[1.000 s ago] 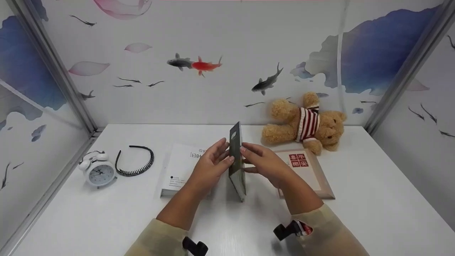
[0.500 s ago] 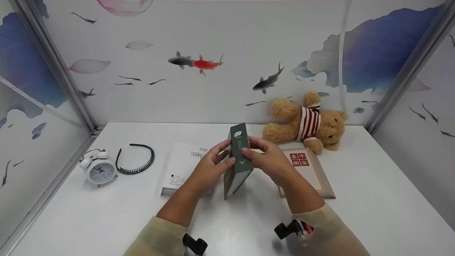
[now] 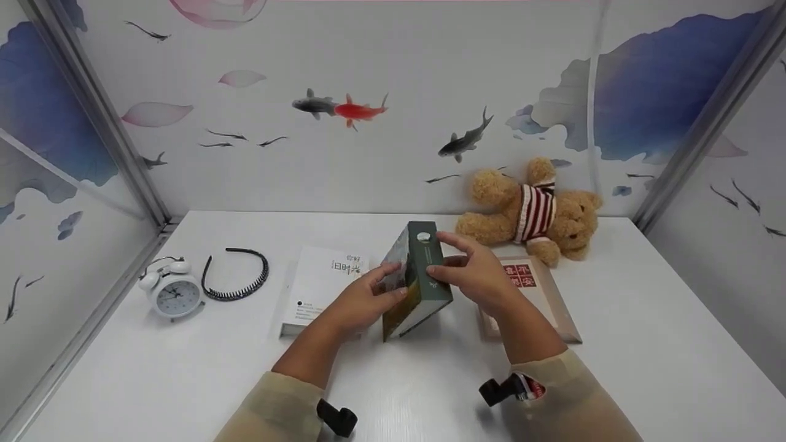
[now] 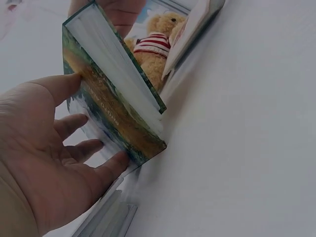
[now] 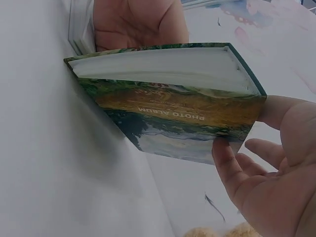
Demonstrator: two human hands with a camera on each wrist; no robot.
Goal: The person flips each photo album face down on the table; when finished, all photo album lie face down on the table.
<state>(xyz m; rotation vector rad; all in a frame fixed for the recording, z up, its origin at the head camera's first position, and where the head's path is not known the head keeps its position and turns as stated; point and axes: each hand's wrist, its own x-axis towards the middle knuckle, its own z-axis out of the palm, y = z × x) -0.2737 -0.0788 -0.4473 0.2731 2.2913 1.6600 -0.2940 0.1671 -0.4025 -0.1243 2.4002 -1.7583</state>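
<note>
A thick photo album (image 3: pixel 424 270) with a dark green spine and painted covers is tilted on edge between my hands, its page block showing. "PHOTO ALBUM" is readable on the cover in the right wrist view (image 5: pixel 170 111). My right hand (image 3: pixel 479 273) pinches it at the spine, thumb on the spine and fingertips on the cover beside it. My left hand (image 3: pixel 362 298) rests its thumb and spread fingertips against the opposite cover, as the left wrist view (image 4: pixel 64 143) shows. I cannot tell whether the album's lowest corner touches the table.
A white book (image 3: pixel 313 288) lies left of the album, a beige wood-edged piece with red characters (image 3: pixel 546 307) right of it. A teddy bear (image 3: pixel 534 212) lies at the back right. A black headband (image 3: pixel 236 291) and a white alarm clock (image 3: pixel 177 298) are at left.
The album has turned between my hands, so its spine now faces me more and the left cover shows. Its top end sits slightly lower and further right. My right hand has shifted right with it.
</note>
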